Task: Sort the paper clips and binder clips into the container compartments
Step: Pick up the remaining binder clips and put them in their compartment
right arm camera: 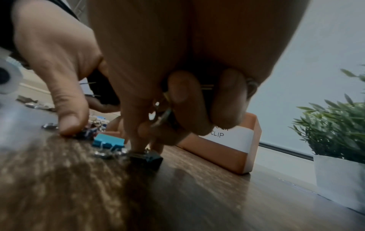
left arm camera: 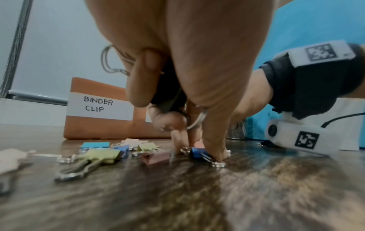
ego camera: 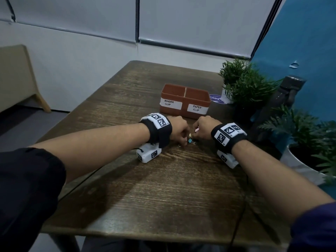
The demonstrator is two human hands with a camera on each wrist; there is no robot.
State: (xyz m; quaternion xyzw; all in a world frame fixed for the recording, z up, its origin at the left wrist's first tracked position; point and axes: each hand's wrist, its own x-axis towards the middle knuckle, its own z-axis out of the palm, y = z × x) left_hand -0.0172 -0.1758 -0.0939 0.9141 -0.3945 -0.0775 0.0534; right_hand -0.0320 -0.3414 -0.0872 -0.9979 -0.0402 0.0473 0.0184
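Reaching: both hands are meeting over a small heap of clips on the dark, grainy wooden table [ego camera: 127, 179], just short of the container.
Left hand: the left hand [ego camera: 179, 129] is curling its fingers down, its thumb and fingertips [left arm camera: 214, 140] pinching a dark blue binder clip [left arm camera: 198, 152] against the wood; wire clips are also tucked inside the curled palm.
Clips by the left hand: a folded-metal yellow-green binder clip [left arm camera: 104, 155] with shiny wire handles, a light blue one [left arm camera: 94, 145] and a brownish-pink one [left arm camera: 156, 157] are lying flat just to this hand's left, close together.
Between the hands: a light blue binder clip [ego camera: 190, 141] is sitting on the table, its silver loops facing the person.
Right hand: the right hand [ego camera: 203, 127] is pointing its fingers down onto a dark binder clip [right arm camera: 147, 158], while the other fingers are folding round thin wire clips in the palm.
Container: the rectangular terracotta-coloured container [ego camera: 185, 104] is standing just beyond both hands, smooth-walled, split by a divider; white labels are reading BINDER CLIP on the left compartment, PAPER CLIP on the right.
Beyond the right hand: leafy green plants [ego camera: 243, 84] in white pots are standing to its right.
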